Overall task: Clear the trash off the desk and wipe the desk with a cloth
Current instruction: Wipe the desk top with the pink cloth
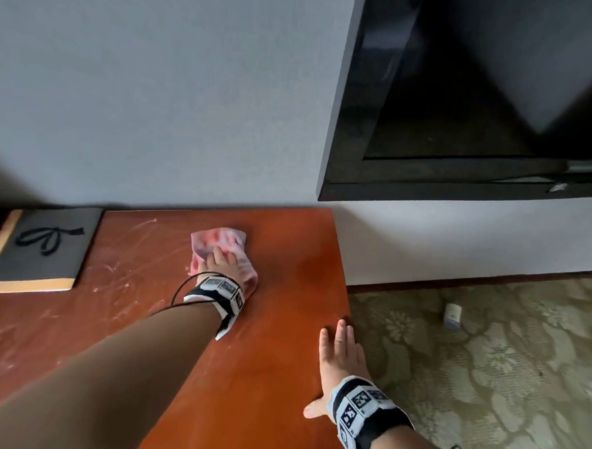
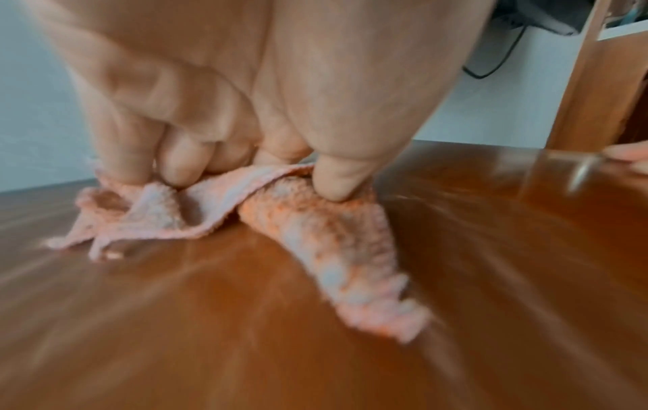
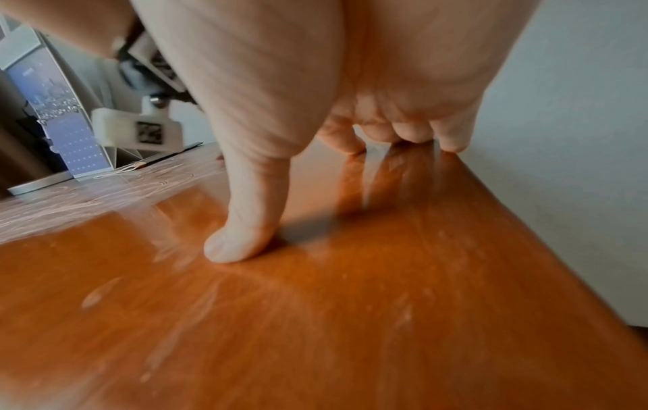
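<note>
Pink cloth [image 1: 218,242] bunched beneath gripping left hand [image 1: 221,261], right hand [image 1: 339,360] spread flat on desk [image 1: 269,377]

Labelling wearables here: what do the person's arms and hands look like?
Bare forearms, no sleeves; left hand and right hand ungloved. Left wristband and right wristband are black-and-white with square coded markers; a thin black cable loops from the left one.

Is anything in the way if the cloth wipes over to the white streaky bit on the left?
No, nothing visible. Bare desk runs from the pink cloth under the left hand across the white streaks. The grey board with a black cord on it lies further left, past those streaks.
</note>
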The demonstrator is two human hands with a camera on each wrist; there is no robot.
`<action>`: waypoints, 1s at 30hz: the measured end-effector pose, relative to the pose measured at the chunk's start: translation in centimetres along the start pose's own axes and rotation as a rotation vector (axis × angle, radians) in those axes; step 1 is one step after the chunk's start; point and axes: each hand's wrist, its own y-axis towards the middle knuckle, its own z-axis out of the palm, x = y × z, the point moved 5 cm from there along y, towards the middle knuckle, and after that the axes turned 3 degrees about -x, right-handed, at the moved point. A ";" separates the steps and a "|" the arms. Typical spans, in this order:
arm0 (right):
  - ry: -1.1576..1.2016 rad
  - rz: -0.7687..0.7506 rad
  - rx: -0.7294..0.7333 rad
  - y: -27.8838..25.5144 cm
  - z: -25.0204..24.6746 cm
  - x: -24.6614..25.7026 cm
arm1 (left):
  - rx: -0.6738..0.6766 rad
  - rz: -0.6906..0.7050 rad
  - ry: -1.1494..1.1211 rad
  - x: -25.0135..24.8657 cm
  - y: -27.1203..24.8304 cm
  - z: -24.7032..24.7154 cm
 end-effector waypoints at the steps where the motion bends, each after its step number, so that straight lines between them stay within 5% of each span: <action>1: -0.005 0.004 0.008 -0.1 -0.1 0.1 | -0.011 0.045 0.018 -0.1 -1.5 1.3; 7: -0.058 0.012 -0.003 -0.3 -0.2 0.3 | 0.067 0.347 0.061 -4.9 -9.7 5.5; 9: -0.083 0.011 0.028 -0.3 -0.3 0.3 | 0.037 0.322 0.074 -4.2 -9.0 5.0; 15: -0.114 0.028 0.016 0.1 0.1 0.4 | 0.039 -0.103 0.014 2.9 -6.8 4.4; 21: -0.144 0.046 -0.033 0.9 0.6 0.6 | 0.166 -0.031 0.075 -3.1 -9.9 6.4; 26: -0.126 0.030 -0.060 1.1 0.6 0.4 | 0.079 0.117 0.081 -5.4 -6.9 3.3; 30: -0.128 -0.009 0.001 0.4 0.1 0.2 | 0.089 0.063 -0.041 -5.7 -5.0 -0.8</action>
